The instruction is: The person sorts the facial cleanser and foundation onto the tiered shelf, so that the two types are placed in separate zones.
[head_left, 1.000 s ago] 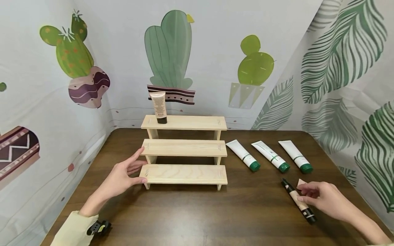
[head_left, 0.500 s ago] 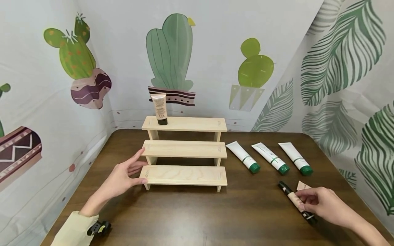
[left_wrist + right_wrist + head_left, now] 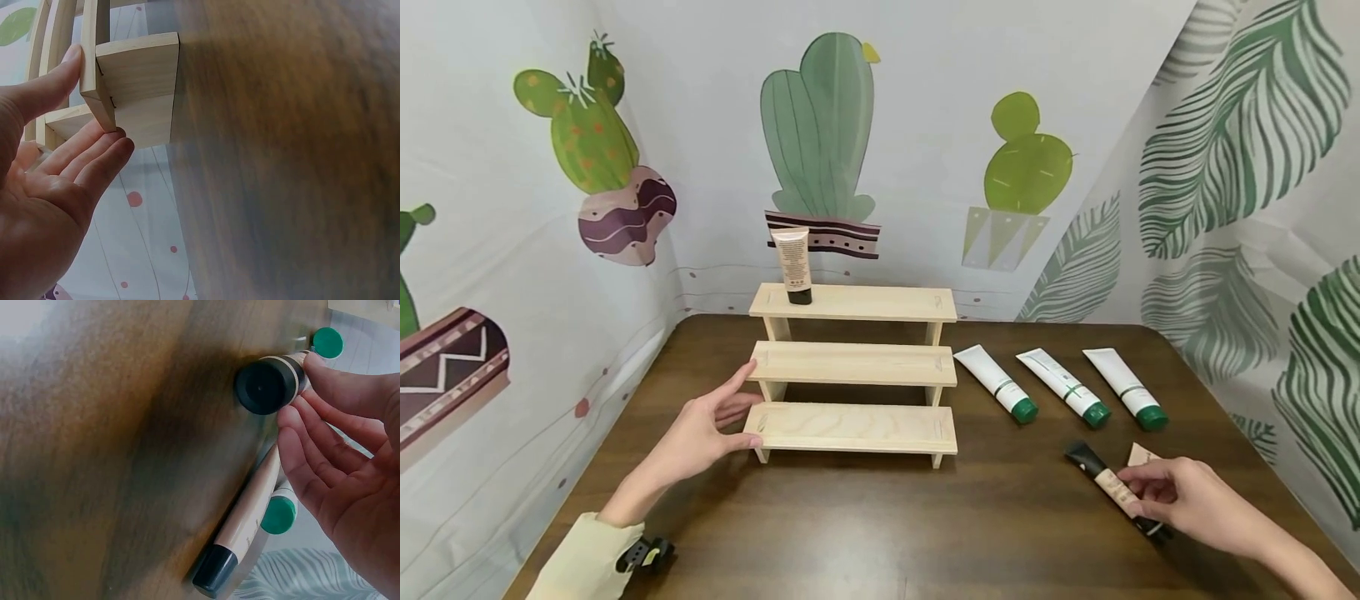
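My left hand (image 3: 700, 433) grips the left end of a three-tier wooden stand (image 3: 857, 425). In the left wrist view, the thumb lies on the lowest board (image 3: 94, 81), with several fingertips against its end. My right hand (image 3: 1187, 500) pinches a black-and-beige cosmetic tube (image 3: 1112, 487) between thumb and fingers; its black cap (image 3: 265, 387) faces the right wrist camera. Under that hand lies another beige tube (image 3: 247, 515) with a black cap, mostly hidden in the head view. On the stand's top tier, a beige tube (image 3: 793, 262) stands upright on its black cap.
Right of the stand, three white tubes with green caps lie slanted on the brown table (image 3: 1000, 533): a left one (image 3: 992, 379), a middle one (image 3: 1060, 383) and a right one (image 3: 1123, 387). A printed cloth (image 3: 925, 125) hangs behind and at both sides.
My right hand has closed on the black-and-beige tube; the tube's far end has swung left and its label has turned into view. My left hand keeps its place on the stand.
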The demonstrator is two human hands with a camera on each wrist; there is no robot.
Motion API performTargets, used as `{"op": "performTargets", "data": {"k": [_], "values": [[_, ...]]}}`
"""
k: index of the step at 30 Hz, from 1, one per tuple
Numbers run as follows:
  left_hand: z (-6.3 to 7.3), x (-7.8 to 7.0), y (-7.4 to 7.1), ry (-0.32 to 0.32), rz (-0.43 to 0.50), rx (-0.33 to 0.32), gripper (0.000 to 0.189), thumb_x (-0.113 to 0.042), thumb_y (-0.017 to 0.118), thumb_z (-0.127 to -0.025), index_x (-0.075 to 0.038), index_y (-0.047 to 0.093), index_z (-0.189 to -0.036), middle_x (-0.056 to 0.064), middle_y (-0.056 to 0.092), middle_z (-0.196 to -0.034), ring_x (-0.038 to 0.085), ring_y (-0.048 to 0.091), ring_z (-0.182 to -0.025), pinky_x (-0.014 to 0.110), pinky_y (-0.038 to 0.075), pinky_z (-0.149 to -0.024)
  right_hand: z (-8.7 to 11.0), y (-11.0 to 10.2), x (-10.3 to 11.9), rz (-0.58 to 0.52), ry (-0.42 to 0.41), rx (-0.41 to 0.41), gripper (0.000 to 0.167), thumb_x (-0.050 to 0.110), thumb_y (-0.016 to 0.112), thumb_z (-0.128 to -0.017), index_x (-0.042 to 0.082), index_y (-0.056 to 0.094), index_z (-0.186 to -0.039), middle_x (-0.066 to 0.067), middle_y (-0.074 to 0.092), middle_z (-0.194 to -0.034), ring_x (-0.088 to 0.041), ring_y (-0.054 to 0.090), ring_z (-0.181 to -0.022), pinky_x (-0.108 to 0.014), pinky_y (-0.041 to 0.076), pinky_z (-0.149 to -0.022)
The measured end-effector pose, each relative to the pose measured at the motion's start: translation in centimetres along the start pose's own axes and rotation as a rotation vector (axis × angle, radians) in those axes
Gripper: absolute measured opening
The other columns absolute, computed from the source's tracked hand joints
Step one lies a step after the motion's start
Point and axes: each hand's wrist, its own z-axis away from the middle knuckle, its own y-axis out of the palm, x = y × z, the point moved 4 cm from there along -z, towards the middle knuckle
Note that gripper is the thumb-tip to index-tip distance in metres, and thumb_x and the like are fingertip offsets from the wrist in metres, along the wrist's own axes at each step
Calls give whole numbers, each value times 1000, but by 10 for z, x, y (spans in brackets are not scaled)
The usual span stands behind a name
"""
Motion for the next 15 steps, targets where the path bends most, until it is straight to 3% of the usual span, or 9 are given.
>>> {"op": "performTargets", "data": {"k": [8, 15], "values": [[1, 2, 0, -1, 14, 3, 113, -3, 93, -80, -23, 26, -169, 17, 71, -129, 35, 69, -119, 44, 55, -102, -4, 1, 1, 10, 26, 49, 32, 3, 87, -85, -10, 74, -110, 15, 64, -85, 1, 58, -72, -22, 54, -56], [-1, 3, 1, 4, 15, 6, 114, -1, 92, -80, -25, 26, -169, 15, 72, -129, 34, 69, -119, 42, 56, -102, -8, 1, 2, -5, 4, 85, 31, 2, 87, -84, -10, 74, -109, 15, 65, -83, -1, 59, -72, -22, 52, -55]]}}
